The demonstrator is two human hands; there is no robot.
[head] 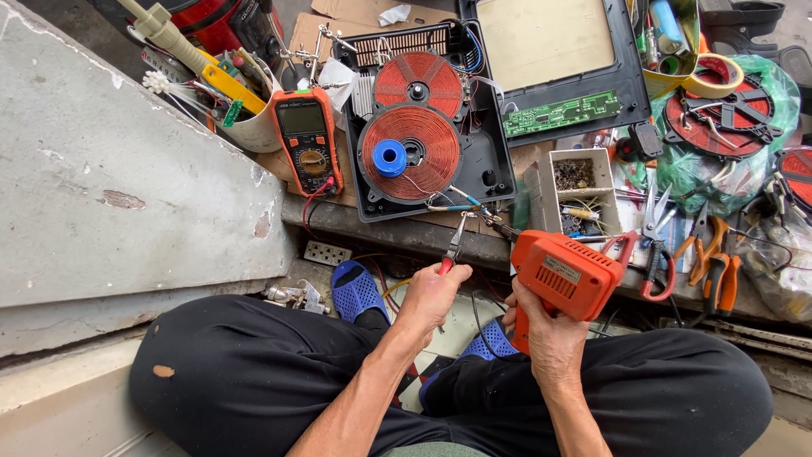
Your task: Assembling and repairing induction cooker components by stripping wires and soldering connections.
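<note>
My left hand (431, 298) grips red-handled pliers (455, 244) whose tips reach up to thin wires (452, 203) at the front edge of an opened induction cooker base (495, 161). The base holds two copper coils (412, 140); a blue spool (390, 157) lies on the nearer coil. My right hand (541, 334) holds an orange pistol-shaped power tool (565, 275) by its handle, its nose pointing left toward the wires. I sit cross-legged in black trousers.
An orange multimeter (306, 140) lies left of the base, beside a white cup of tools (245, 118). A green circuit board (562, 112), a small parts box (579, 190), scissors (655, 228), orange pliers (715, 271) and tape rolls (715, 76) crowd the right. A concrete slab (110, 186) rises at left.
</note>
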